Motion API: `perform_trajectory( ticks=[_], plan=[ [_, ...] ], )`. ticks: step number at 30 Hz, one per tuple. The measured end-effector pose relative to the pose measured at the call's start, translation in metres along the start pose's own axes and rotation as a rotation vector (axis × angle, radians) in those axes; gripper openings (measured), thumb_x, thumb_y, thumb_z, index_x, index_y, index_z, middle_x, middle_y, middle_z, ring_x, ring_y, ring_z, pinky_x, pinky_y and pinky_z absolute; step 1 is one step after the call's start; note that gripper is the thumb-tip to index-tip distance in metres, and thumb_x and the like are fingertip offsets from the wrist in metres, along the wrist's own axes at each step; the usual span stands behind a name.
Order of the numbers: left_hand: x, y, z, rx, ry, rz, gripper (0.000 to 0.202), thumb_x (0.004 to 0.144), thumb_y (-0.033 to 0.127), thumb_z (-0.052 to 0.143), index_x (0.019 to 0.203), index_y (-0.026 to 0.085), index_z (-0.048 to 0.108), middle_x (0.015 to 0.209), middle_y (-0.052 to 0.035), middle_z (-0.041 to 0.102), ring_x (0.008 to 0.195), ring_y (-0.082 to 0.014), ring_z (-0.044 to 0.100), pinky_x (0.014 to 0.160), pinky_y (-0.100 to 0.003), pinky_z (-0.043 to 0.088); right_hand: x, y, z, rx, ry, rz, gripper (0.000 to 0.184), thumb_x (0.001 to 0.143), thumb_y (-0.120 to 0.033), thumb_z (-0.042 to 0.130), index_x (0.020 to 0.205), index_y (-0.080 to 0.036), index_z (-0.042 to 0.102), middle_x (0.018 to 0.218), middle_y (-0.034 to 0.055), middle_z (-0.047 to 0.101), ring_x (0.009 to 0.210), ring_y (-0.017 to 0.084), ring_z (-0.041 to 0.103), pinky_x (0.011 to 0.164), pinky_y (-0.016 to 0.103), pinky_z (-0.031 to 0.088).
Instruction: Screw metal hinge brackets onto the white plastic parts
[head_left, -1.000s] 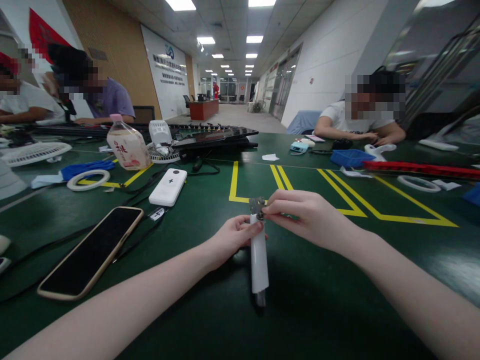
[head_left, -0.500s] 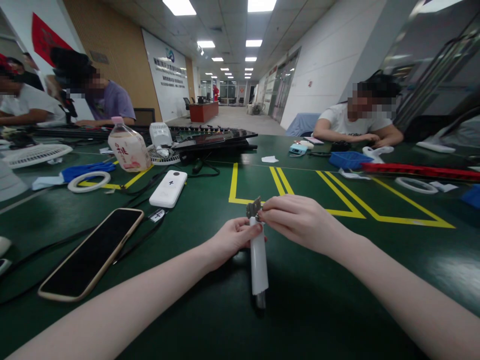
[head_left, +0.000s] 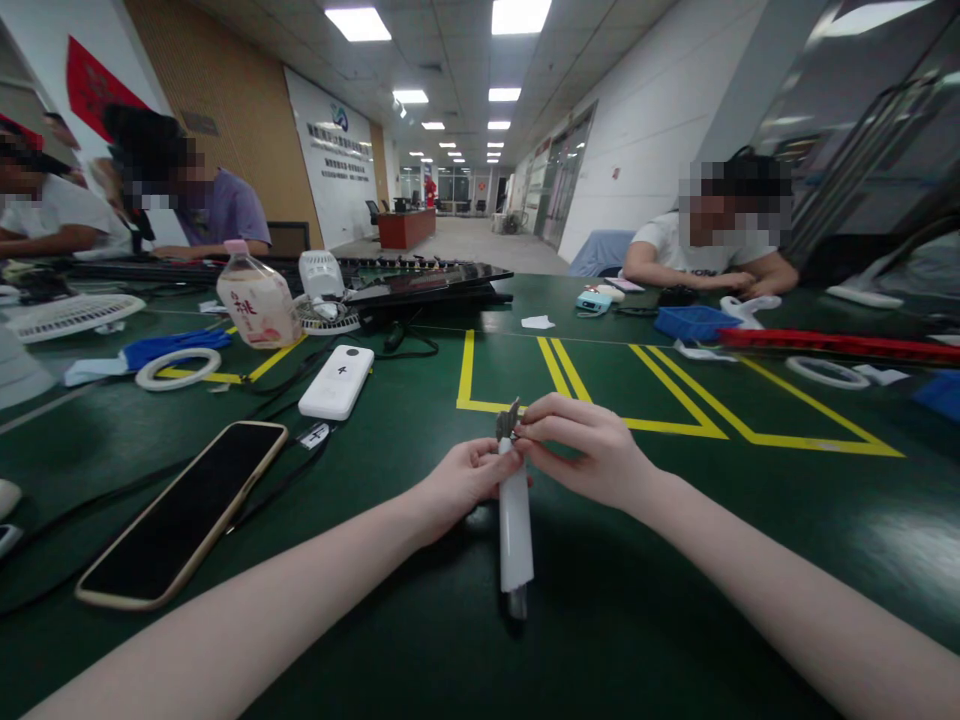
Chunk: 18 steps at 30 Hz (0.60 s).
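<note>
A white tube-shaped tool (head_left: 515,535) with a dark lower tip lies lengthwise on the green table (head_left: 420,620), its far end lifted a little. My left hand (head_left: 459,482) is closed round the tube's upper part. A small grey metal piece (head_left: 507,421) sits at the top of the tube. My right hand (head_left: 587,450) pinches that metal piece between thumb and fingers, right above the tube's end. Both forearms reach in from the bottom of the head view.
A phone (head_left: 184,513) with a dark screen lies at left, a white power bank (head_left: 337,381) and cables beyond it. A drink bottle (head_left: 257,297), tape ring (head_left: 178,368) and small fans stand farther back. Yellow floor-tape lines (head_left: 600,385) cross the table. Other people sit at the far left and far right.
The metal piece at the tube's top has turned from flat-on to edge-on between my right fingers. Both hands stay in nearly the same place.
</note>
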<state>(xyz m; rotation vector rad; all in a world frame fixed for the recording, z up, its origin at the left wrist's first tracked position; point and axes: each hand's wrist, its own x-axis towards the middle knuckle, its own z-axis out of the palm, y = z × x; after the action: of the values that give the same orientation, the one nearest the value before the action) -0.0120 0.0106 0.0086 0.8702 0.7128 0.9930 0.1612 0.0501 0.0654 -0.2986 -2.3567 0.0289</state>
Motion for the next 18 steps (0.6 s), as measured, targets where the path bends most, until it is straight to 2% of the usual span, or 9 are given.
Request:
perform_trajectory(
  ticks=[4,7,10,14,18],
  plan=[
    [0.001,-0.003,-0.004,0.018,-0.017,0.005,0.056,0.062,0.051,0.084,0.093,0.011,0.061,0.074,-0.0059,0.066,0.064,-0.0139,0.062,0.065,-0.025,0.046,0.0,0.001,0.007,0.305,0.069,0.24,0.018,0.092,-0.02,0.058,0.076,-0.014,0.063,0.081,0.0043,0.059,0.074,0.013,0.057,0.064,0.024,0.047],
    [0.001,-0.006,-0.007,0.013,-0.03,0.014,0.055,0.064,0.049,0.084,0.096,0.011,0.062,0.078,-0.0073,0.068,0.069,-0.0154,0.063,0.068,-0.025,0.047,0.001,0.001,0.007,0.41,0.068,0.304,0.017,0.09,-0.021,0.062,0.074,-0.014,0.064,0.079,0.0036,0.059,0.072,0.013,0.057,0.063,0.024,0.047],
    [0.002,-0.008,-0.008,0.008,-0.051,0.018,0.055,0.064,0.05,0.083,0.097,0.011,0.062,0.078,-0.0065,0.067,0.07,-0.0155,0.064,0.069,-0.026,0.048,0.001,-0.001,0.006,0.364,0.084,0.26,0.014,0.088,-0.019,0.063,0.075,-0.014,0.065,0.079,0.0035,0.059,0.073,0.012,0.057,0.063,0.024,0.047],
    [0.002,-0.007,-0.005,-0.014,-0.03,0.014,0.056,0.06,0.05,0.086,0.092,0.011,0.063,0.075,-0.0049,0.066,0.068,-0.0156,0.064,0.07,-0.027,0.049,-0.002,-0.004,0.008,0.158,0.13,0.093,0.004,0.089,-0.015,0.062,0.087,-0.014,0.065,0.087,0.0053,0.06,0.078,0.012,0.059,0.064,0.023,0.05],
    [0.001,-0.006,-0.002,-0.003,-0.001,0.013,0.057,0.06,0.05,0.086,0.093,0.011,0.062,0.073,-0.0046,0.066,0.067,-0.016,0.064,0.07,-0.028,0.05,-0.01,-0.003,0.011,-0.043,0.173,-0.014,0.005,0.092,-0.016,0.059,0.09,-0.016,0.064,0.089,0.0058,0.061,0.08,0.014,0.061,0.067,0.024,0.052]
  ],
)
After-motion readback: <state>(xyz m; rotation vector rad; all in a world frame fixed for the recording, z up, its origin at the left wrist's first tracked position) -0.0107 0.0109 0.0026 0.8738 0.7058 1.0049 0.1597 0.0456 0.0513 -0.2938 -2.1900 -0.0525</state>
